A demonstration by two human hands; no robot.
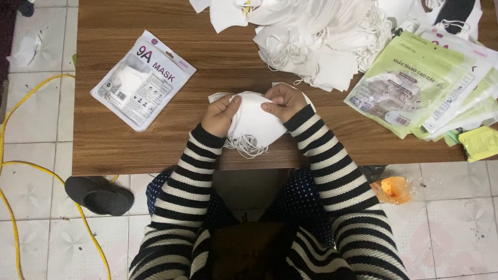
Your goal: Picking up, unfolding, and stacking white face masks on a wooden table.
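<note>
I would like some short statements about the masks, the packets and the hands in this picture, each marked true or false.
1. Both hands hold a small stack of white masks at the near edge of the table. True: the left hand and the right hand grip it from either side.
2. The sealed mask packet lies to the right of the hands. False: it lies to their left.
3. A pile of loose white masks lies at the far side of the table. True.
4. The stack of green packets is on the floor. False: it lies on the table, at the right.
5. A yellow cable runs over the floor tiles. True.
</note>
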